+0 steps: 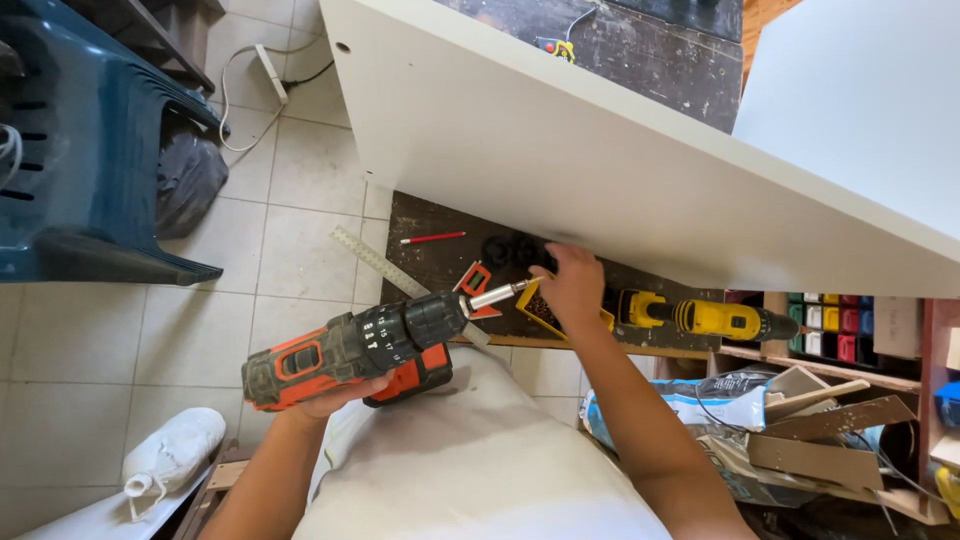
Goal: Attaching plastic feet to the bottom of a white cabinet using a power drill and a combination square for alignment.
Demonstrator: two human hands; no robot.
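Your left hand (335, 392) was closed around the grip of the orange and black cordless drill (372, 342), held level with its bit pointing right toward the yellow box (548, 310) at the near edge of the dark workbench (440, 262). Your right hand (572, 285) reached into that box beneath the white panel (560, 150), fingers curled down; you could not tell from here whether they pinched anything. A yellow drill (700, 318) lay just beside it, a red pencil (432, 238) and a steel ruler (378, 262) farther left.
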